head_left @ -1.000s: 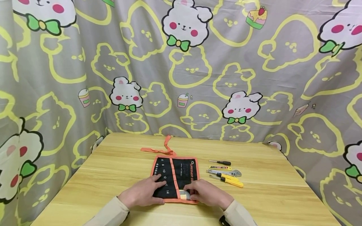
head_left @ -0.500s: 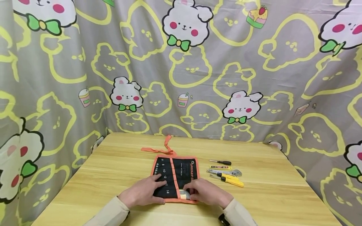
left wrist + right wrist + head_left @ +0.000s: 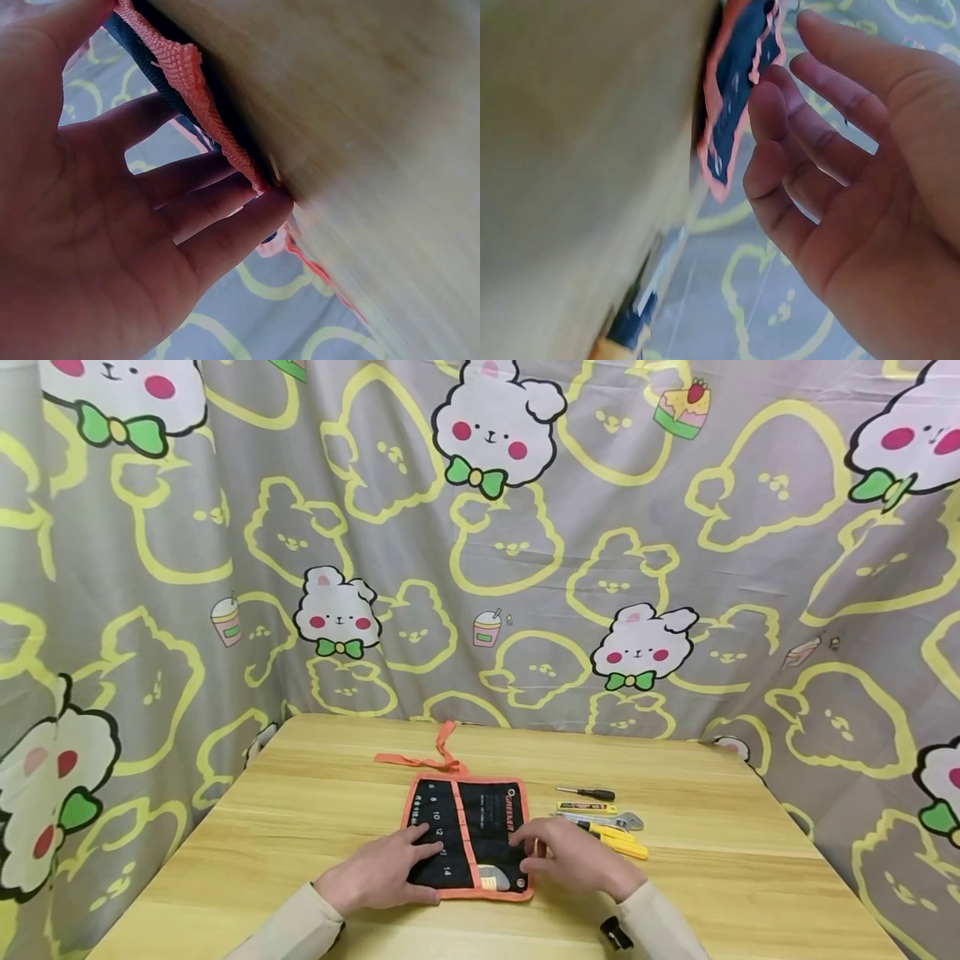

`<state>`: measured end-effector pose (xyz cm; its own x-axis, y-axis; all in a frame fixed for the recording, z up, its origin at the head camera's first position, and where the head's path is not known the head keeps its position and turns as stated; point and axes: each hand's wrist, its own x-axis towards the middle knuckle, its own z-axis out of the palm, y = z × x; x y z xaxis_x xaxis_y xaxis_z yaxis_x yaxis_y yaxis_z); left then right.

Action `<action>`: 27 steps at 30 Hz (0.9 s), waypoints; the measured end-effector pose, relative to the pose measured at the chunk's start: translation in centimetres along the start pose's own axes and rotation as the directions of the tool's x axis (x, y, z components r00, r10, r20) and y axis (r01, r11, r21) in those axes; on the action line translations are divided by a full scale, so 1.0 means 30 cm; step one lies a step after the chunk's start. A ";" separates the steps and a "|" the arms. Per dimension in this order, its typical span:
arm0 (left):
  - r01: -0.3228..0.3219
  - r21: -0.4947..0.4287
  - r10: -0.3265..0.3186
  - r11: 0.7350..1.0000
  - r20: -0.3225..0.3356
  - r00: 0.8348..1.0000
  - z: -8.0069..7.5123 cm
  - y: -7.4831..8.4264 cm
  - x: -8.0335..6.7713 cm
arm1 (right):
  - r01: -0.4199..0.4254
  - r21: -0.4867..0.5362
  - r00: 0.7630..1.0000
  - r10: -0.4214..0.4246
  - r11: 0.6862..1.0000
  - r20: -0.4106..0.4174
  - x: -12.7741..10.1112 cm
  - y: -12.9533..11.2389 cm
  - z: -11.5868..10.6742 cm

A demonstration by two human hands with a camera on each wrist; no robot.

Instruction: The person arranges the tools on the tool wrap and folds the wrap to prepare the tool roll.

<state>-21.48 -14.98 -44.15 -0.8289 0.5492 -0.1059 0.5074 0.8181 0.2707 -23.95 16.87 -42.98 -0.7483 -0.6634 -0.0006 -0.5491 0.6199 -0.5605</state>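
Note:
A black fabric tool roll (image 3: 435, 810) with orange edging lies unrolled on the wooden table. My left hand (image 3: 371, 872) rests on its left part, fingers extended; the left wrist view shows them along the orange edging (image 3: 195, 82). A grey, rounded object with a pale yellow patch (image 3: 491, 878) sits at the roll's near right, its lower part inside a pocket; I cannot tell its kind. Beside the roll's right edge hovers my right hand (image 3: 573, 856), holding nothing. In the right wrist view, that hand (image 3: 855, 180) has loosely bent fingers, apart from the roll (image 3: 735, 82).
Right of the roll lie a black-handled screwdriver (image 3: 596, 794), a flat yellow packet (image 3: 587, 807), an adjustable wrench (image 3: 618, 820) and yellow-handled tools (image 3: 626, 845), partly behind my right hand. Orange tie straps (image 3: 446, 766) stretch from the roll's far edge. A patterned curtain (image 3: 510, 560) surrounds the table (image 3: 225, 860).
My right hand has let go of the grey object and drawn back to the right, uncovering the roll's near right corner. My left hand has stayed in place.

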 end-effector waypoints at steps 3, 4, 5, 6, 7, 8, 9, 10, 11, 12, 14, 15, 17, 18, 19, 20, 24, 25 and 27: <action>0.003 0.003 -0.003 1.000 0.005 1.000 -0.002 0.002 0.000 | 0.006 -0.028 0.999 -0.007 1.000 -0.038 -0.016 0.024 -0.032; 0.003 0.005 -0.003 1.000 0.004 1.000 -0.002 0.002 0.000 | 0.009 -0.048 0.999 -0.011 0.999 -0.051 -0.021 0.033 -0.043; 0.003 0.004 -0.003 1.000 0.004 1.000 -0.002 0.003 0.000 | 0.007 -0.058 0.998 -0.011 0.998 -0.060 -0.028 0.042 -0.054; 0.004 0.005 -0.004 1.000 0.003 1.000 -0.002 0.003 -0.001 | 0.009 -0.074 0.997 -0.014 0.997 -0.073 -0.035 0.052 -0.064; 0.004 0.007 -0.004 1.000 0.002 1.000 -0.003 0.004 -0.001 | 0.009 -0.087 0.996 -0.017 0.996 -0.085 -0.043 0.063 -0.075; 0.004 0.008 -0.004 1.000 0.001 1.000 -0.003 0.004 -0.002 | 0.009 -0.099 0.995 -0.019 0.995 -0.097 -0.050 0.075 -0.085; 0.004 0.008 -0.004 1.000 0.000 1.000 -0.003 0.003 -0.002 | 0.006 -0.110 0.994 -0.018 0.994 -0.108 -0.059 0.088 -0.094; 0.004 0.007 -0.004 1.000 0.000 1.000 -0.003 0.003 -0.002 | -0.002 -0.117 0.993 -0.012 0.993 -0.120 -0.068 0.102 -0.102; 0.006 0.006 -0.006 1.000 0.000 1.000 -0.002 0.002 -0.003 | -0.007 -0.125 0.992 -0.009 0.992 -0.129 -0.079 0.116 -0.110; 0.007 0.006 -0.007 1.000 -0.001 1.000 -0.001 0.001 -0.003 | -0.010 -0.137 0.990 -0.009 0.990 -0.141 -0.089 0.130 -0.117; 0.009 0.004 -0.009 1.000 0.001 1.000 0.002 0.000 -0.001 | -0.021 -0.157 0.987 -0.004 0.987 -0.161 -0.114 0.159 -0.132; 0.011 0.004 -0.011 1.000 0.001 1.000 0.003 -0.001 0.000 | -0.031 -0.164 0.986 0.003 0.986 -0.169 -0.127 0.172 -0.139; 0.013 0.005 -0.013 1.000 0.001 1.000 0.005 -0.002 0.001 | -0.050 -0.182 0.983 0.017 0.982 -0.182 -0.152 0.198 -0.153; 0.013 0.007 -0.013 1.000 0.001 1.000 0.006 -0.002 0.002 | -0.062 -0.184 0.982 0.026 0.981 -0.189 -0.164 0.209 -0.160; 0.012 0.009 -0.012 1.000 0.001 1.000 0.006 -0.002 0.002 | -0.072 -0.187 0.980 0.035 0.980 -0.194 -0.175 0.221 -0.167; 0.011 0.011 -0.011 1.000 -0.001 1.000 0.007 -0.002 0.003 | -0.082 -0.187 0.980 0.044 0.979 -0.195 -0.185 0.232 -0.173; 0.009 0.017 -0.009 1.000 -0.003 1.000 0.005 0.001 0.002 | -0.100 -0.179 0.980 0.066 0.979 -0.188 -0.219 0.274 -0.186; 0.010 0.016 -0.010 1.000 -0.003 1.000 0.005 0.001 0.001 | -0.101 -0.180 0.981 0.068 0.978 -0.184 -0.226 0.284 -0.187; 0.011 0.014 -0.011 1.000 -0.002 1.000 0.003 0.002 0.000 | -0.101 -0.183 0.982 0.069 0.978 -0.178 -0.237 0.303 -0.188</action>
<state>-21.42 -14.90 -44.23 -0.8352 0.5395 -0.1069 0.5013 0.8266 0.2558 -25.73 29.59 -43.40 -0.8384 -0.5342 0.1083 -0.5292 0.7502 -0.3965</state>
